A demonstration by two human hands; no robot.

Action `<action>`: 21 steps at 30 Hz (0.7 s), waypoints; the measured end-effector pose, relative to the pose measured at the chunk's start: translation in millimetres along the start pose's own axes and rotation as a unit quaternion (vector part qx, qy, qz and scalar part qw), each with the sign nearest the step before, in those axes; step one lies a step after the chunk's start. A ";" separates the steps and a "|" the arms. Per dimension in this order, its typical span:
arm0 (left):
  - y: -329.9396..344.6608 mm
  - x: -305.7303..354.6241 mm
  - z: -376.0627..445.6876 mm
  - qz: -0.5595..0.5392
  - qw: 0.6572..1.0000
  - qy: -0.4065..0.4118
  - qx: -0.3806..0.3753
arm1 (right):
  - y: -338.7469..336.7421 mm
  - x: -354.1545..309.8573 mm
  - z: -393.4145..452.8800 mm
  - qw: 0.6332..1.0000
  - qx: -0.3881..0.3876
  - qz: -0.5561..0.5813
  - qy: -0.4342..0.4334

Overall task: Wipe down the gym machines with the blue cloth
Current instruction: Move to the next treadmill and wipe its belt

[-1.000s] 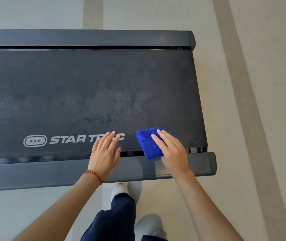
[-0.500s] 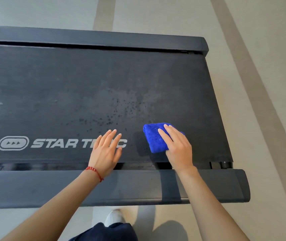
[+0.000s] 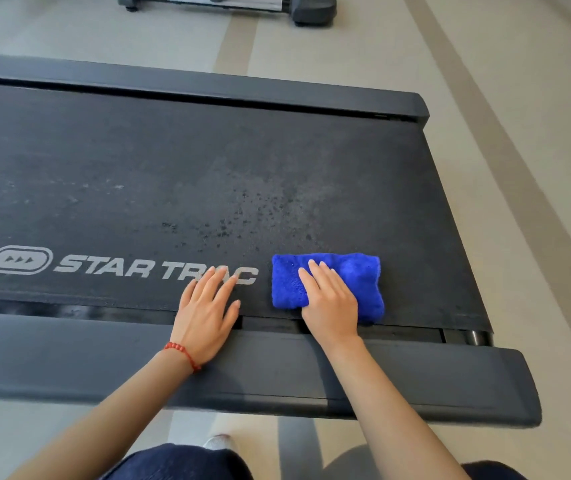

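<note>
From the head view, a dark treadmill belt fills most of the frame, with the white "STAR TRAC" lettering at lower left. The blue cloth lies folded on the belt right of centre, near the belt's lower edge. The right hand presses flat on the cloth, fingers straight. The left hand rests open just left of it, fingers covering part of the lettering, palm over the grey side rail. A red bracelet circles the left wrist.

folded blue cloth lies flat on the dusty black treadmill belt near its edge.
</note>
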State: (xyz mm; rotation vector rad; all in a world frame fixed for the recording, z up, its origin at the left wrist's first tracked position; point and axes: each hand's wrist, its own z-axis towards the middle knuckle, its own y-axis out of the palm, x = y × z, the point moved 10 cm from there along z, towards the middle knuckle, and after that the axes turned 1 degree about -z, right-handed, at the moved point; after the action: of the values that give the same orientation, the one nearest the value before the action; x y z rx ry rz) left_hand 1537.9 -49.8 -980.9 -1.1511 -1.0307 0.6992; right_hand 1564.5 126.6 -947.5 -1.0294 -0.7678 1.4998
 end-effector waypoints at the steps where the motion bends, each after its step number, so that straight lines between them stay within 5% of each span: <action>1: 1.9 -2.6 -5.3 -0.001 1.000 -0.009 -0.004 | 1.0 -1.1 -2.2 1.000 -0.014 -0.002 -0.004; 21: 17.0 -10.0 -15.6 0.019 0.998 -0.043 -0.044 | 26.2 11.0 -2.1 0.991 -0.081 0.103 -0.037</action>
State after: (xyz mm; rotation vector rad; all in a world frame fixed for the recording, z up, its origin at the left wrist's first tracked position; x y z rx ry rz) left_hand 1549.2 -59.7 -1001.1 -1.2280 -1.1250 0.7446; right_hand 1555.3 132.5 -973.9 -1.2091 -0.8690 1.6807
